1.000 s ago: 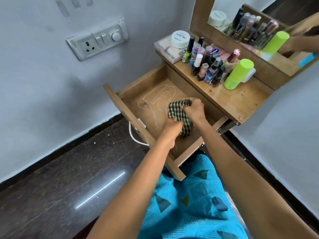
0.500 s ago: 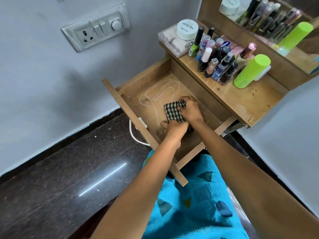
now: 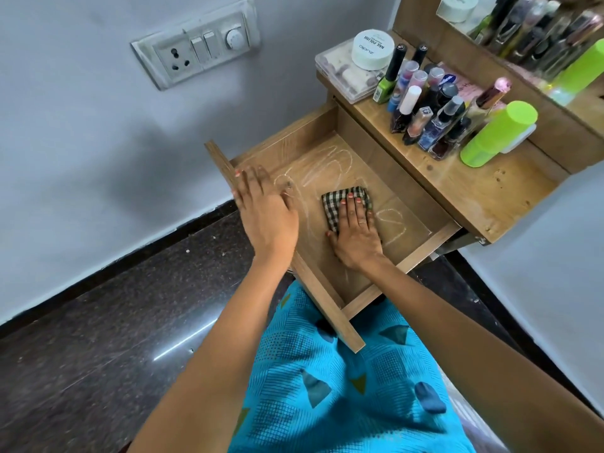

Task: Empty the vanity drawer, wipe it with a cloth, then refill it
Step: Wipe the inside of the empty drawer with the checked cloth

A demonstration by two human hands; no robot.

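Wooden drawer (image 3: 287, 142) is pulled out from under the vanity top (image 3: 474, 191), front panel toward the person. Checked black-and-white cloth (image 3: 340, 201), folded into a small pad, lies on the drawer floor approx mid-drawer. R hand (image 3: 358, 233) lies flat on it, palm down, fingers straight & together, fingertips near the cloth's far edge, thumb out to the side; a ring on one finger. L hand (image 3: 266, 212) is over the front panel near the drawer's left corner, fingers straight, holding nothing. It's motion-blurred, so can't tell if it touches the panel. Hands are apart, w/ bare wood btwn them. White chalky streaks (image 3: 327, 165) loop over the drawer floor beyond the cloth & to its right. On the vanity top: a tight cluster of nail polish bottles (image 3: 425, 119) standing upright, a lime-green cylinder (image 3: 496, 135) just beside them on the right, and a white round tub (image 3: 372, 49) marked NAIL POLISH sitting on a clear plastic box (image 3: 340, 78) at the back left corner. Mirror (image 3: 523, 31) behind reflects the bottles. Switch plate (image 3: 196, 50) w/ socket on the grey wall, dark polished floor (image 3: 98, 322) below, blue patterned garment (image 3: 343, 387) on the person's lap under the drawer's near end.
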